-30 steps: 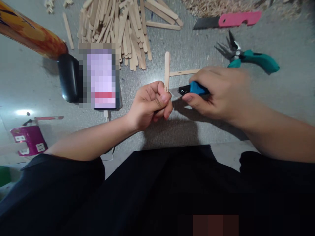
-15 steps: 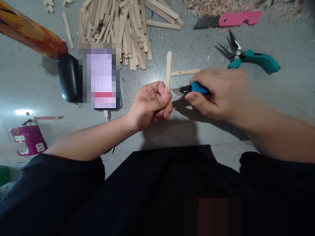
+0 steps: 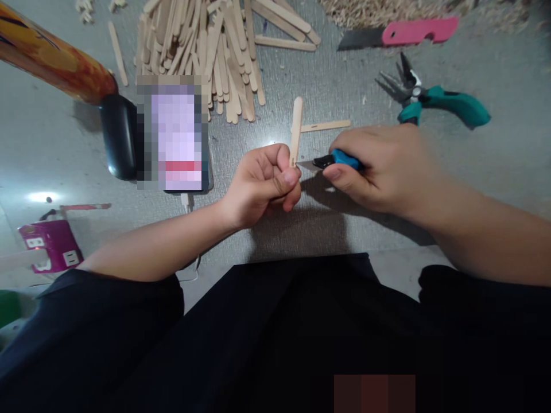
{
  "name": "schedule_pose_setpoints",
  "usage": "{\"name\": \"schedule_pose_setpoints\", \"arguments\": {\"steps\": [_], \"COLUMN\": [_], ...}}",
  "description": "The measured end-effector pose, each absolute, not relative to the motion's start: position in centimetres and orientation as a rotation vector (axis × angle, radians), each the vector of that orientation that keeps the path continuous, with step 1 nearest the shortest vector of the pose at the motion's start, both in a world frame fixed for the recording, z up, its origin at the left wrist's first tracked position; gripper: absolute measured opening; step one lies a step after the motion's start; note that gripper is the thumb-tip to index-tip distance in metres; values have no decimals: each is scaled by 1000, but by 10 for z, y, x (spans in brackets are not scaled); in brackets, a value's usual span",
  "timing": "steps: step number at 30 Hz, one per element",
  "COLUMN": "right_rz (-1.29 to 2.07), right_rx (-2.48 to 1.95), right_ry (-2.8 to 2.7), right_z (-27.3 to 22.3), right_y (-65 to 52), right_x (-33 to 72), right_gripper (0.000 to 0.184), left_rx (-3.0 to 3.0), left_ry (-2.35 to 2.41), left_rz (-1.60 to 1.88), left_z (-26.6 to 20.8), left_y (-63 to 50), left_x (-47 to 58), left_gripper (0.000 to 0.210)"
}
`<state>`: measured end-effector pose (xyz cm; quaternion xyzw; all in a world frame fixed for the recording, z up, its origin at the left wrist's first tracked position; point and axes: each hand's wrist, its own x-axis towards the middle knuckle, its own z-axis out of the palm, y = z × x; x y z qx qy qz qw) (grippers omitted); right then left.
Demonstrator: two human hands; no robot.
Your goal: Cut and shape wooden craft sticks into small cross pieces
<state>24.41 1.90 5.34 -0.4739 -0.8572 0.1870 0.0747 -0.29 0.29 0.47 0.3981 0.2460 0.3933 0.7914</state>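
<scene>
Your stick (image 3: 296,129) sits slightly lower and a touch further right than a second ago, and the knife hand has dropped a little with it; otherwise nothing around you has shifted. Your left hand (image 3: 262,186) is clenched around the stick's near end, thumb pressed over the curled fingers, stick standing nearly upright out of the fist. Your right hand (image 3: 379,169) is wrapped tight on the blue utility knife (image 3: 333,160), blade tip touching the stick's right edge just above your left thumb.

Around you: a loose single stick (image 3: 325,125) lies flat just behind the knife, crossing behind the held one. The stick pile (image 3: 206,51) is far left of centre. Teal pliers (image 3: 439,103) lie far right, just beyond your right hand, and a pink cutter (image 3: 398,33) further back. The phone (image 3: 174,135) is left of your left hand, with a black object (image 3: 119,137) touching its left side and an orange tube (image 3: 51,57) beyond that. A pink power strip (image 3: 51,245) sits near left. Between the hands and you, only your dark clothing (image 3: 301,332).
</scene>
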Motion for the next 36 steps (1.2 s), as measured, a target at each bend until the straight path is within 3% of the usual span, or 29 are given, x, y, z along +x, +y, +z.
{"name": "schedule_pose_setpoints", "arguments": {"steps": [9, 18, 22, 28, 36], "right_rz": [738, 908, 790, 513, 514], "right_rx": [-1328, -1325, -1411, -1439, -1487], "right_ry": [-2638, -2532, -2537, -2546, -2582], "right_z": [48, 55, 57, 53, 57], "right_y": [15, 17, 14, 13, 16], "right_x": [242, 240, 237, 243, 241], "right_gripper": [83, 69, 69, 91, 79], "left_rx": [872, 897, 903, 912, 916], "left_ry": [508, 547, 537, 535, 530], "left_rz": [773, 831, 828, 829, 868], "left_z": [6, 2, 1, -2, -3], "left_y": [1, 0, 0, 2, 2], "left_x": [-6, -1, -4, -6, -5], "left_gripper": [52, 58, 51, 54, 53]}}
